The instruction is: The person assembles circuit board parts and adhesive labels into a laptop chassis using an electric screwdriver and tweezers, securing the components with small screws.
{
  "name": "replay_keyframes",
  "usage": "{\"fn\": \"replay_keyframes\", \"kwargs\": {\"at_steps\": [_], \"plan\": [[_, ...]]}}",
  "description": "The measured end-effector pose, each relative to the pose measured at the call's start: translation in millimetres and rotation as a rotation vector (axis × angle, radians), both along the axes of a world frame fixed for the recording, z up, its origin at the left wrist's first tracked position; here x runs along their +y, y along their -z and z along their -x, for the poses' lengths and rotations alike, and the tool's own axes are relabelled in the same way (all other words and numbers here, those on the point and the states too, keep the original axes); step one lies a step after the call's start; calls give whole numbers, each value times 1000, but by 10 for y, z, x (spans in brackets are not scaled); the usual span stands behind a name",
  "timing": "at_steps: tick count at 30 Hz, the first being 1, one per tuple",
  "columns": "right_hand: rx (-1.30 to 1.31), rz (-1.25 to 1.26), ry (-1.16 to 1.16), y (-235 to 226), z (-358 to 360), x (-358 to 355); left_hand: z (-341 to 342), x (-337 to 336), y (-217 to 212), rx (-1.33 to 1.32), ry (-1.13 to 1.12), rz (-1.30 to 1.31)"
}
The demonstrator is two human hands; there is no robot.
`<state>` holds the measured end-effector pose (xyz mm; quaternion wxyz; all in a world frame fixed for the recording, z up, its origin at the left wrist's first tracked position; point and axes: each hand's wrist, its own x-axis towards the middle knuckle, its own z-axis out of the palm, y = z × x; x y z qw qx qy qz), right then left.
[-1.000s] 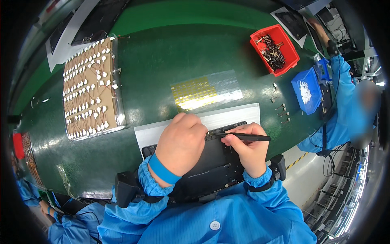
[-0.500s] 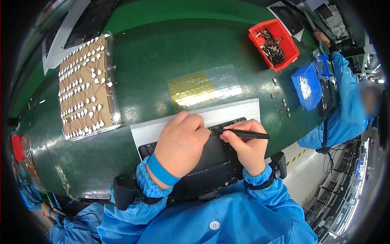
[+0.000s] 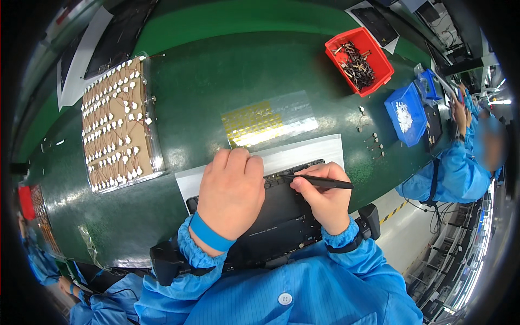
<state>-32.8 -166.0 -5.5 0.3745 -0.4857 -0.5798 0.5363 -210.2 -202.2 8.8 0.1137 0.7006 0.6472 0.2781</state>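
A flat black panel (image 3: 281, 211) lies on a white sheet (image 3: 303, 154) at the near edge of the green table (image 3: 195, 70). My left hand (image 3: 230, 192) rests palm down on the panel's upper left part, fingers curled at its far edge. My right hand (image 3: 322, 197) grips a thin black tool (image 3: 319, 182) like a pen, its tip touching the panel's far edge just right of my left fingers. What lies under my left hand is hidden.
A clear sheet of small yellow stickers (image 3: 268, 122) lies beyond the white sheet. A tray of small white wired parts (image 3: 116, 124) sits at left. A red bin (image 3: 358, 58) and a blue bin (image 3: 405, 115) stand at right, near another person in blue (image 3: 455, 165).
Both hands stay on the panel; the tool's tip has shifted slightly along the panel's far edge. The view has moved a little.
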Motion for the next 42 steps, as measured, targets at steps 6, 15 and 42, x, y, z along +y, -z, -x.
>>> {"fn": "replay_keyframes", "kwargs": {"at_steps": [6,15,42], "plan": [[25,-63,31,38,35,-21,-33,-8,83,127,36,50],[209,-371,5,96,-70,5,-68,-7,50,211,69,30],[509,-508,516,-171,-1275,593,2100,2650,-192,-127,-756,-118]]}}
